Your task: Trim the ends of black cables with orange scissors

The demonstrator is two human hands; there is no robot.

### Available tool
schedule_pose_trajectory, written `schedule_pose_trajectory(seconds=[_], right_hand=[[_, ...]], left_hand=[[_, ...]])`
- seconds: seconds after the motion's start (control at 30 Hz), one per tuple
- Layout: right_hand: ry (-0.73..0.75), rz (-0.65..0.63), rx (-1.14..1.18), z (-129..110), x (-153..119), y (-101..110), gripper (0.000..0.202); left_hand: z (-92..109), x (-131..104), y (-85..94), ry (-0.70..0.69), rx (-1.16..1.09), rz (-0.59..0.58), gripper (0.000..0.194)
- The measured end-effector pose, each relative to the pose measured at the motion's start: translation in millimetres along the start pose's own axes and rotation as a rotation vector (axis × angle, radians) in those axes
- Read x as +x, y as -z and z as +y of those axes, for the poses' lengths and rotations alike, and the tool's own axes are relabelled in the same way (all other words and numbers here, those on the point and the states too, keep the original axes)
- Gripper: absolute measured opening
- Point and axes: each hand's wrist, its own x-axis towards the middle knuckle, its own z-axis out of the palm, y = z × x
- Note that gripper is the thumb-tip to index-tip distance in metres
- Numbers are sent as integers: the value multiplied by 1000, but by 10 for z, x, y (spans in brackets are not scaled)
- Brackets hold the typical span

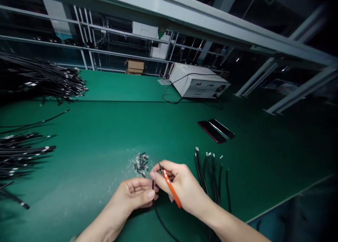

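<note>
Close together, left hand (134,194) pinching thin black cable (152,185), right hand (182,187) gripping orange-handled tool (171,187)

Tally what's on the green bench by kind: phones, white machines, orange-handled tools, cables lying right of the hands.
Phones: 2
White machine: 1
Orange-handled tool, in the right hand: 1
Cables right of the hands: about 5, ends overlap
Total: about 9

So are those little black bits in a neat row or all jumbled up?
Jumbled. The black bits lie in a loose heap on the green table, pointing every which way, just beyond the left hand.
</note>
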Motion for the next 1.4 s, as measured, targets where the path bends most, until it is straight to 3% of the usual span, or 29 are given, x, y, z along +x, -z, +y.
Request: schedule_pose_trajectory(seconds=[0.13,0.27,0.43,0.5,0.6,0.67,0.8,0.87,0.93,1.03,1.23,1.27,1.3,1.37,1.4], right_hand=[[-37,455,-190,-19,-244,410,34],[-68,822,-110,172,-421,1001,38],[-262,858,-91,826,-468,1438,39],[-269,863,-91,1055,-474,1479,39],[-264,865,-82,1223,-501,1460,38],[-263,859,-71,1235,-523,1421,37],[-267,852,-39,1160,-540,1315,38],[-256,860,-10,1125,-532,1265,42],[-226,883,4,1109,-525,1238,45],[-205,930,-71,1112,-549,1258,45],[-360,1003,-460,1136,-692,1353,36],[-387,994,-534,1145,-712,1355,35],[-415,975,-606,1153,-728,1352,34],[-483,931,-726,1153,-750,1327,33],[-524,927,-787,1138,-756,1301,35]], left_hand=[[-16,21,1,-75,134,63,55],[-45,57,-1,-93,269,29,65],[-261,83,-87,-59,295,-152,60],[-389,99,-159,-9,424,-154,55],[-538,182,-368,55,677,-201,31],[-592,309,-593,8,888,-127,17],[-620,697,-1109,-223,1326,185,22],[-607,881,-1301,-195,1434,252,24],[-584,1009,-1414,-114,1432,275,20],[-546,1076,-1455,-124,1445,277,17],[-505,984,-1263,-202,1342,253,19],[-502,957,-1206,-213,1252,229,19],[-498,926,-1144,-209,1012,196,22],[-478,842,-1019,-116,537,109,50],[-462,787,-960,-64,408,98,64]])
